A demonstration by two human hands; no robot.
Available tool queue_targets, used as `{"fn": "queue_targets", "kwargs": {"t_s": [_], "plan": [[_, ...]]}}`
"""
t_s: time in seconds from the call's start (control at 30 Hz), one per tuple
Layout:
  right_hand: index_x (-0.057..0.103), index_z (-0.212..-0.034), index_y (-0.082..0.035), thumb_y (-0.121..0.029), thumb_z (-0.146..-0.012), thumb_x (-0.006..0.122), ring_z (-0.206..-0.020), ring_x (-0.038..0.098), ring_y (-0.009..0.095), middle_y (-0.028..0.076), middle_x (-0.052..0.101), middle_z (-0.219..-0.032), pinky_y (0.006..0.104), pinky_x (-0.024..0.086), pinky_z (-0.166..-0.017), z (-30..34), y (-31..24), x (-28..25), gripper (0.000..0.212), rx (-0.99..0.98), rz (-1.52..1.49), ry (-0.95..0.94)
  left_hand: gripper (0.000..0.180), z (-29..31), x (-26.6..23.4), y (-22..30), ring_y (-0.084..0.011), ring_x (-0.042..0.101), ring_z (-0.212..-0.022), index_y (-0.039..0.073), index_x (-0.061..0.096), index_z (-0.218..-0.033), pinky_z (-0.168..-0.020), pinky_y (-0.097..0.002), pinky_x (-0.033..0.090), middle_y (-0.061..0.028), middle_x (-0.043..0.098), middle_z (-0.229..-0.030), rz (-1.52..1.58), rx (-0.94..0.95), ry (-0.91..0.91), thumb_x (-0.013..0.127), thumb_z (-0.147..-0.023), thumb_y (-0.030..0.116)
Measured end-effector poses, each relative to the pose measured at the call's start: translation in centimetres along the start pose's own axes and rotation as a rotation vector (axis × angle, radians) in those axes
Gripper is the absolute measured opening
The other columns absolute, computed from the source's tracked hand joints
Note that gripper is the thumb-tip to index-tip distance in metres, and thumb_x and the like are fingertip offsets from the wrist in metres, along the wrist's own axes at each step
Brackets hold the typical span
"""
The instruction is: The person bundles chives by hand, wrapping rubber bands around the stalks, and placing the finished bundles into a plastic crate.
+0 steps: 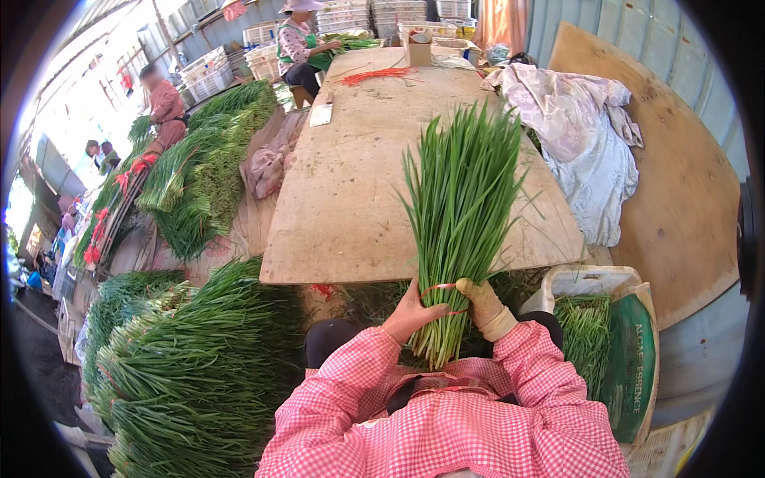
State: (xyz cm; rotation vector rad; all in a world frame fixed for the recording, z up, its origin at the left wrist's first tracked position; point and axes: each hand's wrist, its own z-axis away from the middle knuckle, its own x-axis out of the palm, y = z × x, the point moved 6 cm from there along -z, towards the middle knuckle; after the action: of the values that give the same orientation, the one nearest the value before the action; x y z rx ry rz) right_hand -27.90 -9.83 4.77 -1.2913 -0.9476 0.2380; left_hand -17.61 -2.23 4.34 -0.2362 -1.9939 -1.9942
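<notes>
A thick bunch of garlic chives (464,191) stands in front of me, leaf tips over the table and pale stem ends near my lap. My bare left hand (410,315) is closed round the stems from the left. On the right side, my right hand (488,309), in a pale yellowish glove, is closed against the same stems with its fingertips at the red tie (438,287). The tie crosses the stems between my hands, with another red strand just below it. Whether the right fingers also pinch the tie's end is hidden.
A wooden table (343,207) lies ahead, with red ties (378,75) at its far end. Chives are heaped (199,366) at left; a white crate (594,279) holds more at right. Cloths (578,135) drape beside a leaning board (669,183). Other people (299,48) sit farther back.
</notes>
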Motion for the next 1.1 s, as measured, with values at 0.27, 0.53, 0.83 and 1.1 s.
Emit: {"fn": "queue_targets", "kwargs": {"t_s": [0.27, 0.53, 0.83, 1.1], "plan": [[0.052, -0.116, -0.001, -0.022, -0.072, 0.074, -0.093, 0.056, 0.016, 0.005, 0.060, -0.105, 0.0291, 0.046, -0.081, -3.4, -8.6, 3.0, 0.054, -0.327, 0.426, -0.041, 0.080, -4.6, 0.8, 8.8, -0.0205, 0.055, -0.101, 0.003, 0.025, -0.131, -0.075, -0.0332, 0.054, -0.0109, 0.053, -0.112, -0.088, 0.312, -0.084, 0.074, -0.069, 0.006], [0.053, -0.113, -0.002, -0.018, -0.069, 0.079, -0.090, 0.055, 0.015, 0.004, 0.060, -0.102, 0.0285, 0.047, -0.079, -8.5, -12.4, 3.5, 0.053, -0.357, 0.426, -0.105, 0.069, -9.3, -0.6, 14.0, -0.0185, 0.055, -0.104, 0.006, 0.042, -0.125, -0.088, -0.0327, 0.047, -0.0106, 0.057, -0.114, -0.287, 0.446, -0.160, 0.079, -0.069, 0.021], [0.049, -0.118, -0.002, -0.020, -0.072, 0.077, -0.101, 0.051, 0.018, 0.006, 0.056, -0.111, 0.0305, 0.043, -0.089, -10.9, -8.7, 2.7, 0.057, -0.344, 0.508, -0.112, 0.093, -13.4, -5.2, 8.9, -0.0169, 0.044, -0.116, 0.000, 0.029, -0.133, -0.100, -0.0322, 0.036, -0.0112, 0.044, -0.129, -0.321, 0.413, 0.011, 0.083, -0.060, 0.019], [0.048, -0.122, -0.009, -0.028, -0.073, 0.076, -0.108, 0.051, 0.019, 0.004, 0.053, -0.119, 0.0345, 0.044, -0.091, -12.2, -1.2, 0.4, 0.060, -0.039, -0.378, 0.021, 0.079, -12.1, -2.1, 14.9, -0.0285, 0.059, -0.087, 0.000, 0.032, -0.133, -0.080, -0.0374, 0.048, -0.0192, 0.058, -0.097, -1.343, 0.331, 0.115, 0.069, -0.066, 0.015]]}}
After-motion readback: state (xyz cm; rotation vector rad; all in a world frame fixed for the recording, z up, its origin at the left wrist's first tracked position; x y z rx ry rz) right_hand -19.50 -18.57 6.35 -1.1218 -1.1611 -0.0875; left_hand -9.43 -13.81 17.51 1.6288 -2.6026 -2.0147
